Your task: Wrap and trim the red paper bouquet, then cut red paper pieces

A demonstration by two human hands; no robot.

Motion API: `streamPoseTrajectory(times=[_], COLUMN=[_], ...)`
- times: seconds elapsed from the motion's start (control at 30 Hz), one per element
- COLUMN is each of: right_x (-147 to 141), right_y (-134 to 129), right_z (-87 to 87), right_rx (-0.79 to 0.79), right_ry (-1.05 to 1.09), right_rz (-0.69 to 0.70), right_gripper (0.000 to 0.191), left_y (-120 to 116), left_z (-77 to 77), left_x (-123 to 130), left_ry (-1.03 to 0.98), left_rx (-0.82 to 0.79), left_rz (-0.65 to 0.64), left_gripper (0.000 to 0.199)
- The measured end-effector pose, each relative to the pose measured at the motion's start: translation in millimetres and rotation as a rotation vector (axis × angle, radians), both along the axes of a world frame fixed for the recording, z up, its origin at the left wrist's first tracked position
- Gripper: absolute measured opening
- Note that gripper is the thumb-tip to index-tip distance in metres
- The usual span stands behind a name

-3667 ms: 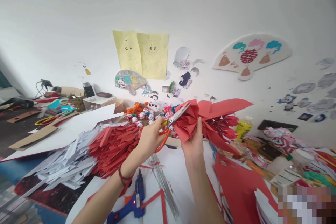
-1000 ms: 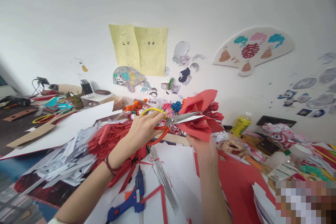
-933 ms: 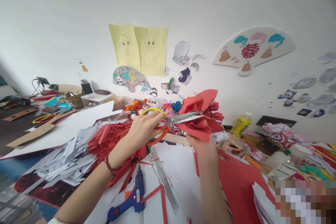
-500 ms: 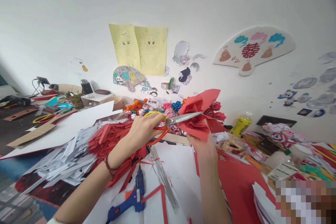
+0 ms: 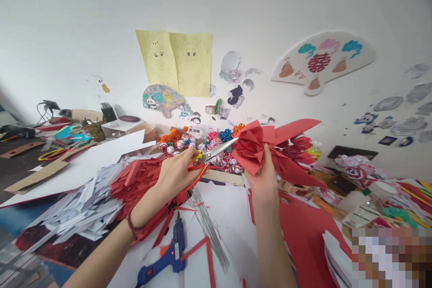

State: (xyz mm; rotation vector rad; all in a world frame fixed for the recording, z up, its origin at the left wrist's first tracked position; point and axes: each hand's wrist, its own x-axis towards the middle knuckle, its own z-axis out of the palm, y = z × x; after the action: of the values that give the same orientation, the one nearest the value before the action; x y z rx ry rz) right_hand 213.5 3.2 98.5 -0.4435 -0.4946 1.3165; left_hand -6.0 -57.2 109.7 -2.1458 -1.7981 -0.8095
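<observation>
My left hand (image 5: 177,168) is closed on the handles of a pair of scissors (image 5: 221,149) with yellow and orange grips. The blades look nearly together, and their tips reach the left edge of a red paper flower (image 5: 250,146). That flower is gripped from below by my right hand (image 5: 263,182), its folded petals facing left and long red paper pieces spreading out to the right. Part of the right hand's fingers is hidden behind the paper. Red rolled paper buds (image 5: 300,143) show just beyond it.
On the table lie a blue glue gun (image 5: 167,258), thin wires (image 5: 212,234), a heap of red paper strips (image 5: 137,184) and white strips (image 5: 84,211). A red sheet (image 5: 310,238) is at right. Small colourful flowers (image 5: 216,139) line the wall.
My right hand has turned the red flower so its petals face left and its long pieces point right. The scissors have moved slightly left and down, with their tips now at the flower's edge.
</observation>
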Motion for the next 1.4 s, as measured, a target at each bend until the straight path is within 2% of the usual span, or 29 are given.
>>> streamPoseTrajectory(times=[0.13, 0.23, 0.47, 0.7, 1.07, 1.3, 1.4], right_x=[1, 4, 10, 11, 17, 21, 24], right_y=[-3, -2, 1, 2, 8, 1, -1], right_z=[5.3, 6.6, 5.2, 8.5, 7.0, 13.0, 12.5], right_rx=[-0.112, -0.078, 0.037, 0.105, 0.068, -0.053, -0.062], right_ry=[0.033, -0.017, -0.213, -0.361, -0.453, -0.518, -0.5], right_rz=[-0.116, -0.204, -0.306, -0.399, -0.411, -0.306, -0.201], right_gripper=[0.037, 0.042, 0.034, 0.029, 0.031, 0.035, 0.035], left_y=[1, 3, -1, -7, -16, -24, -27], left_z=[-15.8, -25.9, -47.6, -54.8, -57.4, -53.1, -56.2], left_x=[-7, -9, -8, -4, -9, -12, -18], left_ry=[0.077, 0.155, 0.135, 0.08, 0.081, 0.091, 0.106], left_rx=[-0.001, -0.004, -0.074, -0.158, -0.188, -0.17, -0.11], left_rz=[0.077, 0.097, 0.098, 0.066, 0.07, 0.061, 0.061], left_gripper=[0.035, 0.037, 0.037, 0.034, 0.032, 0.031, 0.033])
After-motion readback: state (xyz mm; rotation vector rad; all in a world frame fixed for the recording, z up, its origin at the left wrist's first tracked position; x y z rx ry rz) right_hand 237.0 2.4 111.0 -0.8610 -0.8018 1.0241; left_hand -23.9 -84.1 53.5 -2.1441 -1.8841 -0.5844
